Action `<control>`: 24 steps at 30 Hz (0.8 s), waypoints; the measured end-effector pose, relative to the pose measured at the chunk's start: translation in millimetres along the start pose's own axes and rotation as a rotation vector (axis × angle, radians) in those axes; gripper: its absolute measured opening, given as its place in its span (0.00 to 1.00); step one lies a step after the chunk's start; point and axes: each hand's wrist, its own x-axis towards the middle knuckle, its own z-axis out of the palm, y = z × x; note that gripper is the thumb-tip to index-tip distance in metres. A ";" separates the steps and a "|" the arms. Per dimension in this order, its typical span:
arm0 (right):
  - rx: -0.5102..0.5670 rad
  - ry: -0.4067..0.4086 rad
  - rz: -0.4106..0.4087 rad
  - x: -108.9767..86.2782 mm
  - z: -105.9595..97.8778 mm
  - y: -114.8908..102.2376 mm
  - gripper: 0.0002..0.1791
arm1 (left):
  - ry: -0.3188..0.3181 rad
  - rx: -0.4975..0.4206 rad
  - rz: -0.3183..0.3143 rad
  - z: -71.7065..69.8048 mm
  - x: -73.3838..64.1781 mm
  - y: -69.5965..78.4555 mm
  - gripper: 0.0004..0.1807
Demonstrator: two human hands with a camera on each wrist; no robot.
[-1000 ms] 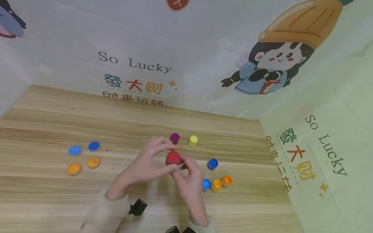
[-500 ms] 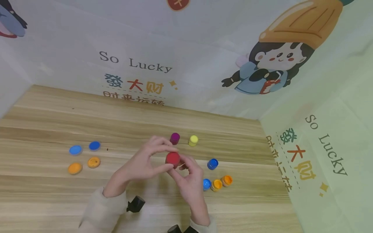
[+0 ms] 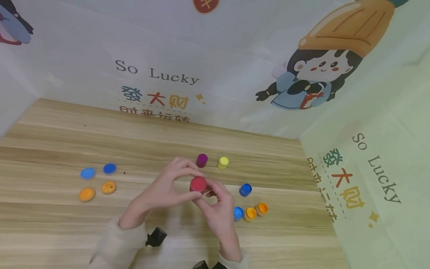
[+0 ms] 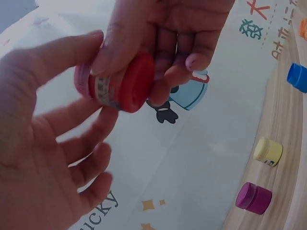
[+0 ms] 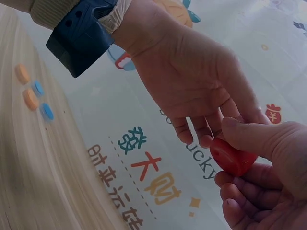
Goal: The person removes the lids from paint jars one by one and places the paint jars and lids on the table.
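Note:
A small red paint jar [image 3: 198, 184] is held above the table between both hands. My left hand [image 3: 168, 185] pinches its upper, lid end between thumb and fingers. From the right, my right hand [image 3: 218, 209] grips the lower part. In the left wrist view, the red jar [image 4: 136, 84] lies sideways with a printed label band round its middle, and the right thumb presses on its side. In the right wrist view, a smooth red end of the jar [image 5: 232, 157] shows between the right thumb and fingers. The lid appears to be on.
Beyond the hands stand a purple jar [image 3: 202, 160] and a yellow jar [image 3: 223, 163]. Right of them are uncapped jars: dark blue [image 3: 245, 190], light blue [image 3: 238, 213], yellow-orange [image 3: 250, 214] and orange [image 3: 261, 209]. Blue lids [image 3: 109, 168] and orange lids [image 3: 87, 194] lie at left.
Both hands keep their hold on the red jar. It has shifted very slightly left, and the left forearm has drawn a little left. The things on the table stay put.

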 end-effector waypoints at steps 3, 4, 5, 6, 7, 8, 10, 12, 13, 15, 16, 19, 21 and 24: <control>0.001 -0.001 0.010 -0.3 1.1 -0.6 0.15 | 0.057 0.063 -0.053 3.1 0.3 2.9 0.18; 0.000 0.001 0.013 -0.6 1.5 -0.7 0.15 | 0.077 0.095 -0.072 4.8 0.4 4.7 0.19; -0.003 0.003 0.016 -0.8 1.9 -0.7 0.16 | 0.098 0.131 -0.082 6.5 0.4 6.3 0.21; -0.003 0.004 0.021 -1.1 2.2 -1.0 0.16 | 0.116 0.169 -0.094 8.2 0.5 8.0 0.22; -0.006 0.004 0.025 -1.3 2.4 -1.1 0.16 | 0.133 0.206 -0.092 9.5 0.6 8.9 0.23; -0.008 0.005 0.028 -1.5 2.4 -1.2 0.16 | 0.145 0.240 -0.086 10.6 0.7 9.9 0.24; -0.013 0.007 0.029 -1.9 2.3 -1.3 0.16 | 0.167 0.288 -0.074 11.8 0.8 11.4 0.25; -0.013 0.011 0.028 -2.0 2.4 -1.3 0.15 | 0.167 0.329 -0.054 11.5 0.7 12.2 0.26; -0.014 0.014 0.027 -2.1 2.2 -1.3 0.15 | 0.159 0.342 -0.043 10.7 0.4 12.1 0.26; -0.013 0.020 0.024 -1.8 2.1 -1.3 0.14 | 0.134 0.311 -0.022 8.0 -0.4 11.6 0.25; -0.013 0.022 0.024 -1.7 2.0 -1.2 0.14 | 0.116 0.283 -0.009 6.3 -1.1 10.7 0.24; -0.009 0.019 0.023 -1.4 1.7 -1.0 0.14 | 0.079 0.159 0.016 1.8 -2.9 7.4 0.19; -0.004 0.015 0.019 -1.1 1.7 -1.1 0.15 | 0.082 0.111 0.031 0.8 -3.5 5.5 0.16; 0.005 0.011 0.011 -1.4 2.5 -1.4 0.15 | 0.138 0.130 0.043 2.7 -3.4 4.4 0.16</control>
